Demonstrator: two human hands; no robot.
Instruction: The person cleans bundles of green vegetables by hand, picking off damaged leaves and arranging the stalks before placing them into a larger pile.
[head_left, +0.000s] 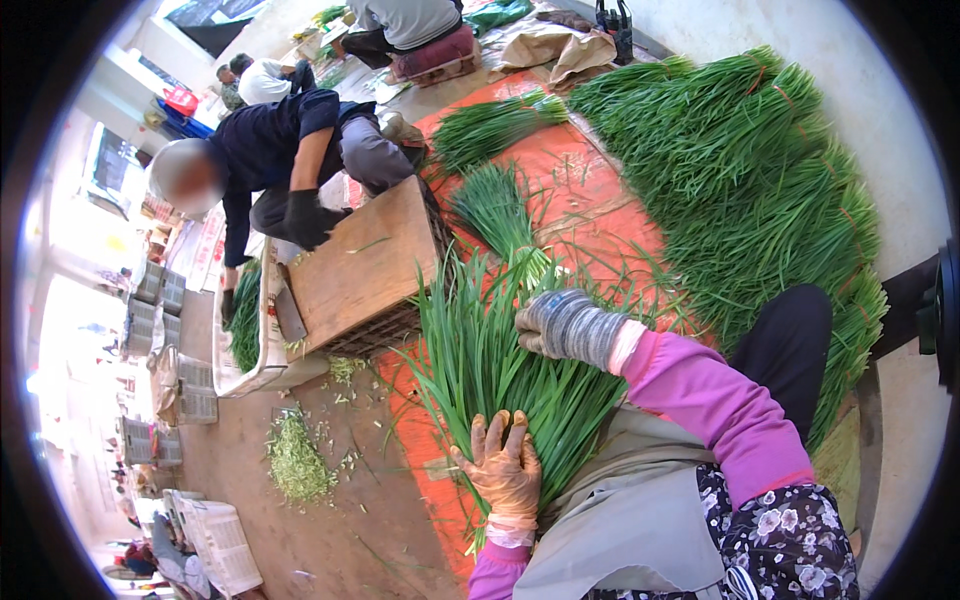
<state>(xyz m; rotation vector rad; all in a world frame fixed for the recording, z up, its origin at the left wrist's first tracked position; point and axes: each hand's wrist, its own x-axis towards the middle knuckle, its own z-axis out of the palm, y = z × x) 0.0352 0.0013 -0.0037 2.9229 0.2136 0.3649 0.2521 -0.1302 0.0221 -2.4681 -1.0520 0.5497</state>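
Observation:
A large loose bunch of garlic chives (480, 367) lies across my lap, its long green blades fanned out. My left hand (499, 465), in an orange translucent glove, rests flat on the blades with its fingers spread. Above the upper right part of the bunch is my right hand (566, 326), in a grey knitted glove, with its fingers curled. Whether it pinches any blades is hidden. Just beyond lies a smaller bunch of chives (499, 210), its pale stem ends towards the right hand.
Banded chive bundles (750, 172) are piled along the wall at right. Another bundle (499, 127) lies on the orange sheet (592, 180). A co-worker (285, 150) bends over a white crate (259, 375) beside a wooden board (367, 262) with a cleaver (289, 304). Trimmings (296, 461) litter the floor.

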